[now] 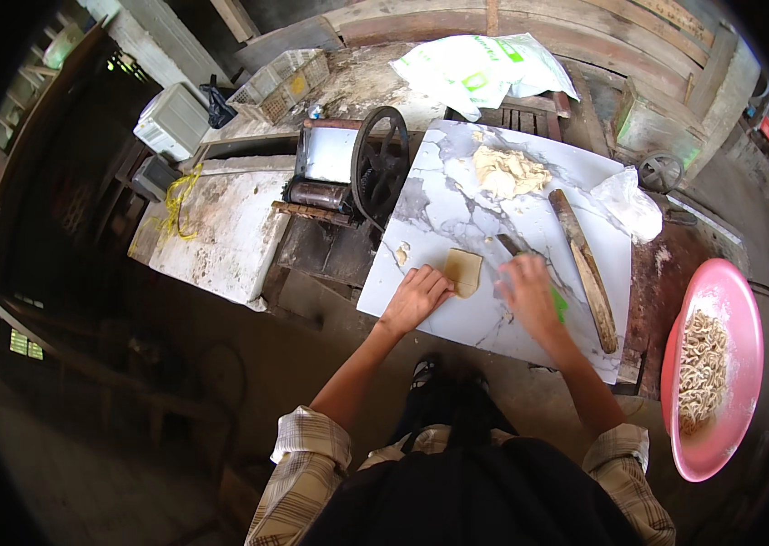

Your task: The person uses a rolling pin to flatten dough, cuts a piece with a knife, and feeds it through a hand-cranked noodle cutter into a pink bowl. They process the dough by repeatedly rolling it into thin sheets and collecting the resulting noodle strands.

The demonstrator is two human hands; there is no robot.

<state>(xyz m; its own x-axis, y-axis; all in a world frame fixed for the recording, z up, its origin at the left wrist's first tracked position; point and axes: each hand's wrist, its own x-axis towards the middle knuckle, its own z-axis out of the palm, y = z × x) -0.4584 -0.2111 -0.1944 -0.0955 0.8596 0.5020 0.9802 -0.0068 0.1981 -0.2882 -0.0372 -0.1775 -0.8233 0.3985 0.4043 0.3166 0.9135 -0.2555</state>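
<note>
At the near side of the marble-patterned board lies a flat tan square piece that looks like rolled dough. The fingers of my left hand are closed at its lower left corner. To the right, my right hand, blurred by motion, is closed around a knife. A dark blade shows beyond its fingers, and a green handle sticks out on the right. A torn lump of pale dough rests farther back on the board. A worn wooden stick lies right of my right hand.
A pink basin holding floured strips stands at the right. Left of the board is a hand-wheel roller machine. A white plastic bag sits at the board's right edge, and a large white-green sack lies behind.
</note>
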